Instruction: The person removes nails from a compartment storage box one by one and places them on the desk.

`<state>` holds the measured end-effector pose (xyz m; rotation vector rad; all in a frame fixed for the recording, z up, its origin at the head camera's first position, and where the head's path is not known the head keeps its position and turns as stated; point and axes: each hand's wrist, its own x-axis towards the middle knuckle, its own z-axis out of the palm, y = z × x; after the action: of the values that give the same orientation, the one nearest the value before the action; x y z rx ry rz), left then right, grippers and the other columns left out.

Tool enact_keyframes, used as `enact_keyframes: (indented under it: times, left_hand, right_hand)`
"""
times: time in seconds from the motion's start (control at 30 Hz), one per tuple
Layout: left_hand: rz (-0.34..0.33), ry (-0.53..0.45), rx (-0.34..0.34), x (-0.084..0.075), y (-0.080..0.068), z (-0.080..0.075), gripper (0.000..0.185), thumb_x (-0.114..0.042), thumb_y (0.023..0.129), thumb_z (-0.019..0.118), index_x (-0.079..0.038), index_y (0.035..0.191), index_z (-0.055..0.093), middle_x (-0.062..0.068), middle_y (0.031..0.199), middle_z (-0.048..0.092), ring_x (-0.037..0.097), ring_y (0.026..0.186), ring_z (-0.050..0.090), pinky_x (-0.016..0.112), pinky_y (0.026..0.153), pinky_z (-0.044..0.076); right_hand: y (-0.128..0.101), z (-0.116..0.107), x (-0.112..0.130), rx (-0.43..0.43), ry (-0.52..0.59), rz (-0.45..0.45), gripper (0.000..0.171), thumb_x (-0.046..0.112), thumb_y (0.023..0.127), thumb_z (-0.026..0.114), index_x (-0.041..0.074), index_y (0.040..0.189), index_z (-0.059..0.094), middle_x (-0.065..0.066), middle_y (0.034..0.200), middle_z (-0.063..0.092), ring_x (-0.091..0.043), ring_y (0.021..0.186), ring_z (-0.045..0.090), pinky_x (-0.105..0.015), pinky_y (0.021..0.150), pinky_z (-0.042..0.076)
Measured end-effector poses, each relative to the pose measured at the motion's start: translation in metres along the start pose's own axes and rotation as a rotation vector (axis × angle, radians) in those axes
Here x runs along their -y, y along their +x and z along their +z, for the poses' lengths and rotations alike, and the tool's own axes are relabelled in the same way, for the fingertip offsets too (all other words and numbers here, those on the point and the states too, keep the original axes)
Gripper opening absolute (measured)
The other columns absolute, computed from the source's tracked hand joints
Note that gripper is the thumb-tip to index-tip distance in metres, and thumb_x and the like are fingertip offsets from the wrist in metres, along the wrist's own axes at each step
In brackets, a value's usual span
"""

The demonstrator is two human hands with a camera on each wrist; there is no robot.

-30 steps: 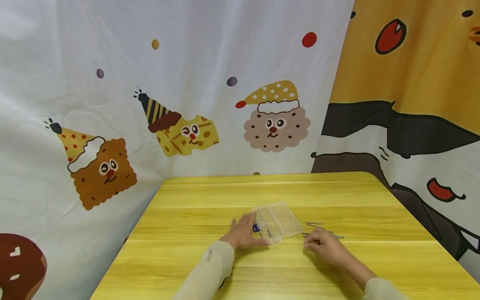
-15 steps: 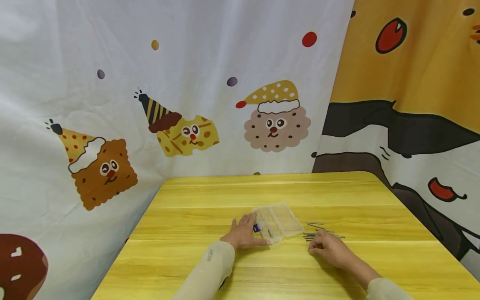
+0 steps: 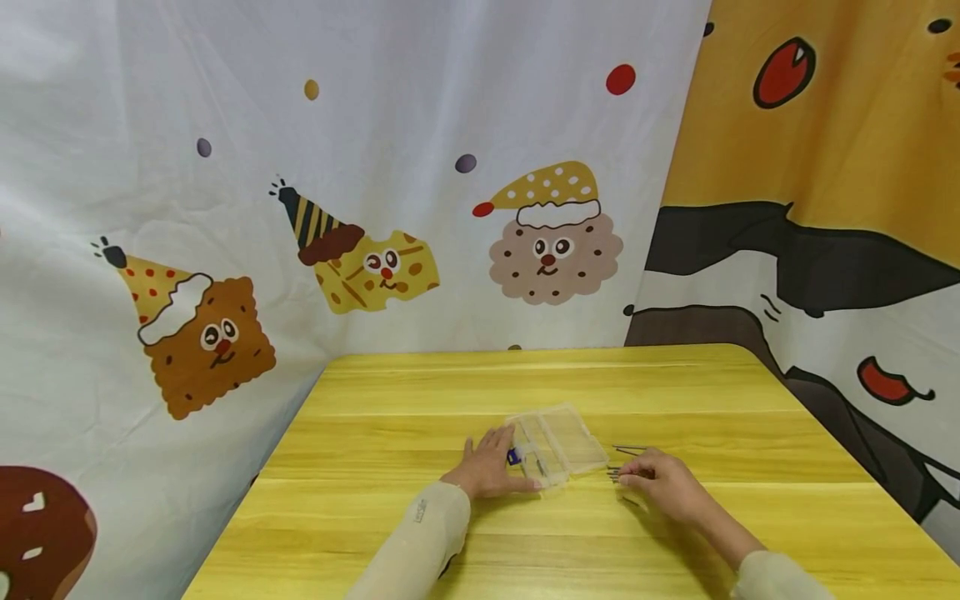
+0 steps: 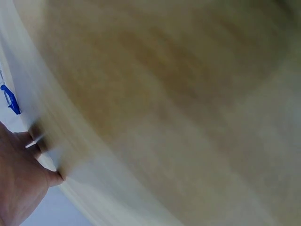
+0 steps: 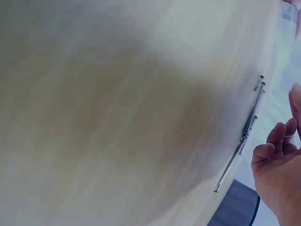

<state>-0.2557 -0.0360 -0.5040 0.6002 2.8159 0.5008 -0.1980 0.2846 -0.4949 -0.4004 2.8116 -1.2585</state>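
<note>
A clear plastic compartment box [image 3: 573, 442] lies with its lid folded back on the wooden table. The left hand [image 3: 486, 468] rests at its left side, thumb and fingers spread along the edges. Beside these fingers is a small blue piece [image 3: 513, 456]; it also shows in the left wrist view. To the right, the right hand [image 3: 669, 483] is low over several thin metal nails [image 3: 628, 449], fingers bent. In the right wrist view, the nails [image 5: 248, 127] lie roughly in line beside the curled fingers. I cannot tell whether the fingertips hold one.
The yellow wood-grain table [image 3: 420, 392] ends at a printed curtain [image 3: 420, 125]. One short thin piece [image 3: 630, 502] shows just below the right hand's fingers. A dark grey thing [image 5: 235, 205] appears at the bottom of the right wrist view.
The right hand has shifted slightly right and its fingers have moved over the nails, covering more of them. A short thin piece now shows below it. The left hand and box stay put.
</note>
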Motion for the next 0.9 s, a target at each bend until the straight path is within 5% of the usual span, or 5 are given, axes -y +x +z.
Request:
enact_keyframes:
  times: [0.37,0.9]
  left_hand:
    - [-0.002,0.004,-0.002,0.0,0.0,0.0,0.114,-0.076,0.078,0.064,-0.012,0.16,0.016,0.009,0.163,0.024,0.029,0.149,0.021,0.06,0.117,0.012]
    - [-0.005,-0.017,0.009,0.0,-0.002,-0.001,0.113,-0.075,0.08,0.063,-0.012,0.16,0.015,0.01,0.163,0.022,0.029,0.149,0.02,0.06,0.118,0.009]
  right_hand:
    - [0.007,-0.005,0.008,-0.071,0.017,0.066,0.019,0.026,0.095,0.068,0.009,0.102,0.075,-0.002,0.088,0.055,-0.017,0.074,0.046,-0.027,0.057,0.04]
    - [0.017,-0.002,0.025,-0.192,-0.005,0.058,0.028,0.03,0.099,0.064,0.007,0.112,0.074,-0.003,0.102,0.062,-0.019,0.086,0.051,-0.032,0.07,0.046]
